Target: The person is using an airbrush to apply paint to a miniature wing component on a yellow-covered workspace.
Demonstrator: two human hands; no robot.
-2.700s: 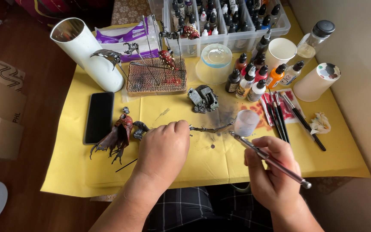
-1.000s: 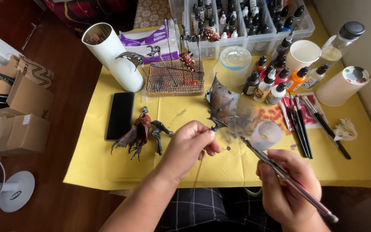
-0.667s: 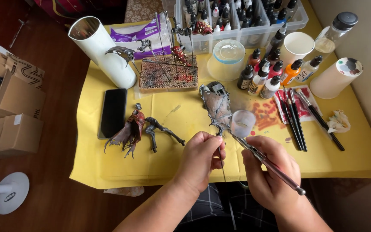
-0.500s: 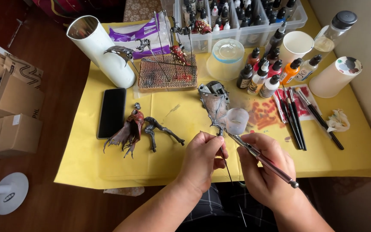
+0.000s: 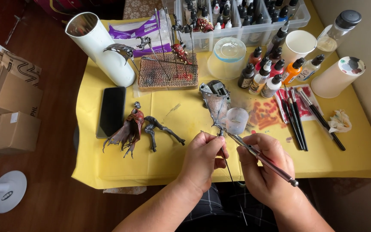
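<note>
My left hand (image 5: 202,160) pinches a thin wire that carries a grey, translucent wing-shaped model part (image 5: 214,104), held upright over the yellow table cover (image 5: 164,163). In my right hand (image 5: 265,169) is a slim metal-handled brush (image 5: 265,159), its tip against the base of the wing part, right beside my left fingers. A small clear plastic cup (image 5: 237,120) stands just behind my hands. To the left lie a red and dark winged figure (image 5: 129,131) and a separate grey limb piece (image 5: 159,129).
A black phone (image 5: 111,111), a white tube (image 5: 101,49), a cork block (image 5: 165,71) stuck with wired parts, several paint bottles (image 5: 267,73), paper cups (image 5: 298,45), brushes (image 5: 297,116) on a stained towel, and cardboard boxes (image 5: 9,129) on the floor at left.
My left hand lifted the wired wing part off the table and drew it toward me. My right hand brought the brush in until its tip met the part.
</note>
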